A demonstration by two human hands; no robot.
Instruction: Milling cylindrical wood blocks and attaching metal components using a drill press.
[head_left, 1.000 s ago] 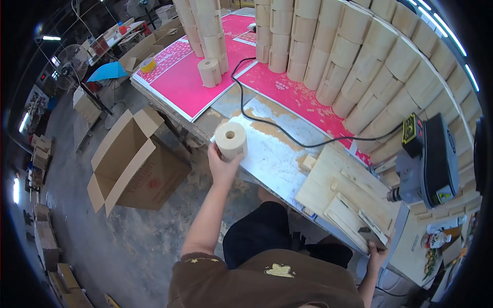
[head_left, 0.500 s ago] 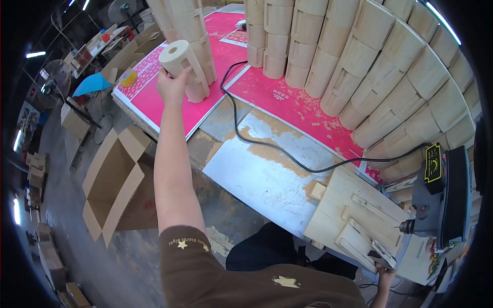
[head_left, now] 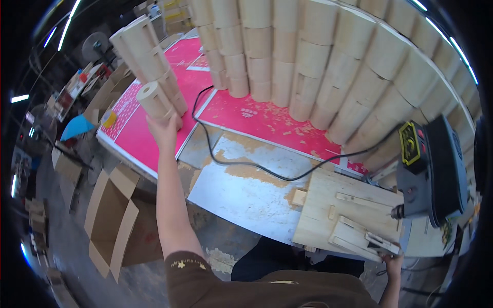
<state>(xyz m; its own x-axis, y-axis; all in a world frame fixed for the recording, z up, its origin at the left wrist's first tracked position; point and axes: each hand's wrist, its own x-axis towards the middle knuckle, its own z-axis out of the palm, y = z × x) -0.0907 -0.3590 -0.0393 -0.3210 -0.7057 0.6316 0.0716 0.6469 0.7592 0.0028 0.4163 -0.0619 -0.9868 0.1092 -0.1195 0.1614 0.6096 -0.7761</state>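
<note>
Lettering (head_left: pixel 194 259) on brown sleeve (head_left: pixel 190 274); yellow-edged label (head_left: pixel 409 145) on machine (head_left: pixel 442 172)

The left hand (head_left: pixel 163 131) covers the lower end of the wooden cylinder (head_left: pixel 153 100), and the fingers on its far side are hidden. The right hand (head_left: pixel 394 263) is partly covered by the clamp (head_left: pixel 382 243), so its hold cannot be told. The upper edge cuts off the tall cylinder stacks (head_left: pixel 259 49); the lower edge crops the brown shirt (head_left: pixel 226 287). The counter (head_left: pixel 236 200) hides part of the dark trousers (head_left: pixel 262 264). The background fan (head_left: pixel 96 49) is blurred.
</note>
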